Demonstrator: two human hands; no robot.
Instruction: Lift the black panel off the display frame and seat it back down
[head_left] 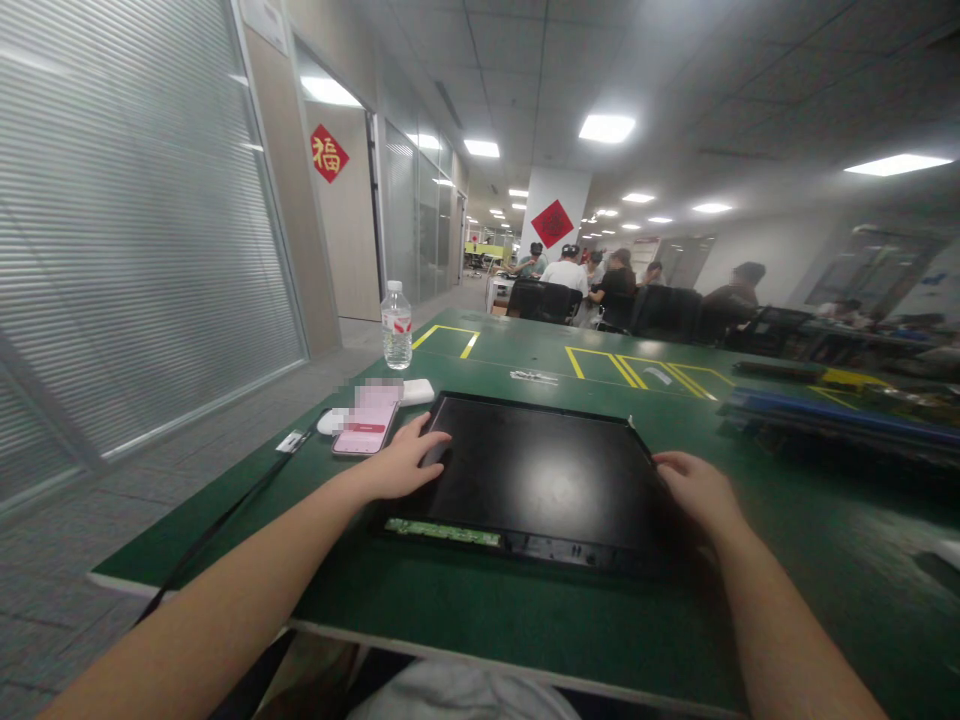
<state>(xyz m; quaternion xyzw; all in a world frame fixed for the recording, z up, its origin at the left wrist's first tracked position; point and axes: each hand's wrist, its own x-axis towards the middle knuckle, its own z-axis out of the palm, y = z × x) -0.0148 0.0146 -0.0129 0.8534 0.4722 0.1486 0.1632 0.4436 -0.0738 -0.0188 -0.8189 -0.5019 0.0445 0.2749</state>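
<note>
A dark, flat display panel (536, 460) lies in front of me, glossy side up, in a thin black frame. A narrow green circuit board (442, 531) runs along the left part of its near edge. My left hand (405, 462) grips the panel's left edge, with some fingers over the front surface. At the opposite edge, my right hand (697, 490) holds the panel's side; its fingers are bent and partly hidden under the hand.
The green table (510, 615) carries a phone (367, 425), a white case (418, 391), a water bottle (397, 325) and a black strap (232, 510) on the left. Stacked blue-edged panels (832, 420) lie to the right. Several people sit farther back.
</note>
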